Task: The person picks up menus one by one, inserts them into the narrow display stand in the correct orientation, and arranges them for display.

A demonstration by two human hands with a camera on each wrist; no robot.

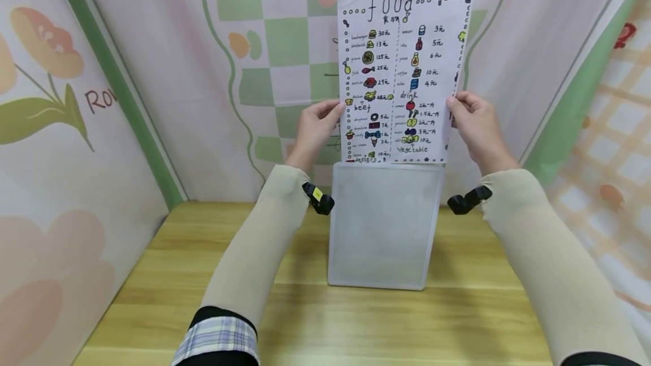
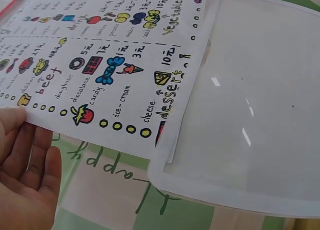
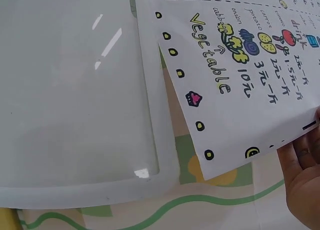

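Menu (image 1: pixel 404 72) is the sheet both hands are working with: a hand-drawn page of food and drink prices, standing upright over the back of the table (image 1: pixel 203 275), its bottom edge going into the open top of a frosted plastic sleeve (image 1: pixel 383 225). The sleeve is leaning upright against the patterned backdrop (image 1: pixel 152 72), its foot resting on the wood. The left hand (image 1: pixel 316 129) is pinching the sheet's left edge, thumb in front and fingers curled behind; in the left wrist view those fingers (image 2: pixel 25 160) are lying fairly straight under the paper, so the hold looks light. The right hand (image 1: pixel 475 123) is pinching the right edge in the same manner, fingers bent round the margin, though the right wrist view is catching only the fingertips (image 3: pixel 305 165) at the frame's corner. As I judge it, the work is barely begun or nearly undone: only the lowest strip of the menu, around the dessert and vegetable lines, is sitting inside the sleeve's mouth, and nearly all of the page is showing above it. Whether the sheet is going in or coming out, I cannot tell from where it stands. Both wrist views are showing the paper's corner tucked just past the sleeve's rim, lying flat and uncreased.
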